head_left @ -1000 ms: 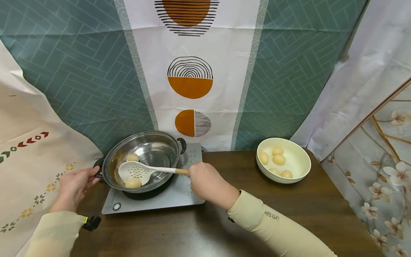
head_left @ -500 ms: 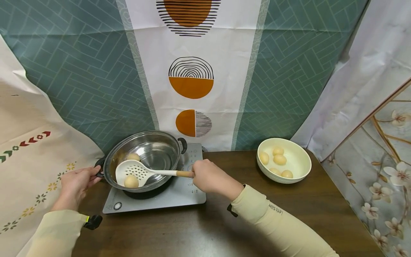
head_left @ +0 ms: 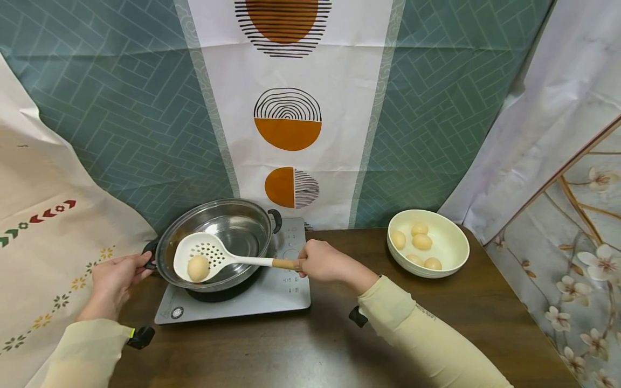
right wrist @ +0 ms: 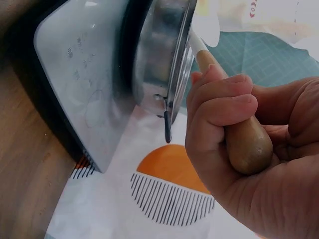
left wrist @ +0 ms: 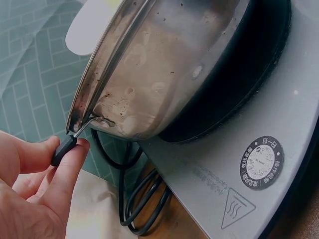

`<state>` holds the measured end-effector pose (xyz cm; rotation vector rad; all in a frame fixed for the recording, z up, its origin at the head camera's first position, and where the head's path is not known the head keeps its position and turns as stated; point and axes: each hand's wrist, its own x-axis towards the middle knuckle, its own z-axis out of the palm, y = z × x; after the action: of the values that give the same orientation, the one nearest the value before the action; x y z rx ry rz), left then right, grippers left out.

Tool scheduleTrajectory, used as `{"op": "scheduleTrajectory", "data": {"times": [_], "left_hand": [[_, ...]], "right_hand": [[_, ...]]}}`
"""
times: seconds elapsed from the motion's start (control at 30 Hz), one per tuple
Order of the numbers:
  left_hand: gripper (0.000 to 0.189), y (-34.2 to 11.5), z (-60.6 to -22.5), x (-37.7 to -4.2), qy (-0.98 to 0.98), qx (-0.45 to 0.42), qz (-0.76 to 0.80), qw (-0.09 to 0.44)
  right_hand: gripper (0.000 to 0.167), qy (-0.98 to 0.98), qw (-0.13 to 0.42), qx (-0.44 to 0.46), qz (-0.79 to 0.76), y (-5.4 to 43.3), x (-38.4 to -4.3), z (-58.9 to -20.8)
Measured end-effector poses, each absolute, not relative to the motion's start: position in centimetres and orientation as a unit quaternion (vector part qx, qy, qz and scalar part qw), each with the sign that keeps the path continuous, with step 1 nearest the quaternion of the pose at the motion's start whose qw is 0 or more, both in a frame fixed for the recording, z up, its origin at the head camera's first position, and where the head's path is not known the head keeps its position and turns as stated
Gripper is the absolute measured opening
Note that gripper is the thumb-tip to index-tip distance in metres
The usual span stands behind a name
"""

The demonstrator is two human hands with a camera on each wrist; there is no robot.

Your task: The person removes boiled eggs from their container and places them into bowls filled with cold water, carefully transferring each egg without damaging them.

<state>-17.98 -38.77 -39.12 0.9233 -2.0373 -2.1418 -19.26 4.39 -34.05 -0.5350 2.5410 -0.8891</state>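
My left hand (head_left: 112, 277) pinches the black side handle (left wrist: 65, 151) of a steel pan (head_left: 249, 237) between thumb and fingers. My right hand (head_left: 330, 263) grips the wooden end of a white slotted spoon (head_left: 213, 252); in the right wrist view the fingers curl round its handle (right wrist: 247, 147). One pale tan egg (head_left: 198, 268) lies in the spoon's bowl, which is held over the left part of the pan. Behind the spoon, part of the pan's inside is hidden. Several like eggs (head_left: 421, 241) lie in a cream bowl (head_left: 453, 245) at the right.
The pan stands on a flat grey induction cooker (head_left: 233, 311) on a dark wooden table (head_left: 271, 353). Black cable (left wrist: 130, 209) loops beside the cooker. A patterned cloth (head_left: 339, 134) hangs right behind the pan and bowl.
The spoon has risen from inside the pan with one egg in it, and the other egg in the pan is now out of sight. My right hand has shifted right; my left stays on the handle.
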Motion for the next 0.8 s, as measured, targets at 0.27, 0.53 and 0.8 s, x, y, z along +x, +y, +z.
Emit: {"op": "scheduleTrajectory", "data": {"times": [0.27, 0.53, 0.8], "left_hand": [[0.015, -38.9, -39.3, -17.9, -0.652, 0.294, -0.699, 0.022], [0.015, -38.9, -39.3, -17.8, -0.649, 0.288, -0.704, 0.019], [0.015, -38.8, -39.2, -17.8, -0.646, 0.284, -0.709, 0.022]], "right_hand": [[0.024, 0.903, 0.196, -0.173, -0.343, 5.5, -19.3, -34.1], [0.026, 0.901, 0.192, -0.171, -0.349, 6.5, -19.5, -34.3], [0.021, 0.895, 0.194, -0.181, -0.36, 7.1, -19.4, -34.4]]}}
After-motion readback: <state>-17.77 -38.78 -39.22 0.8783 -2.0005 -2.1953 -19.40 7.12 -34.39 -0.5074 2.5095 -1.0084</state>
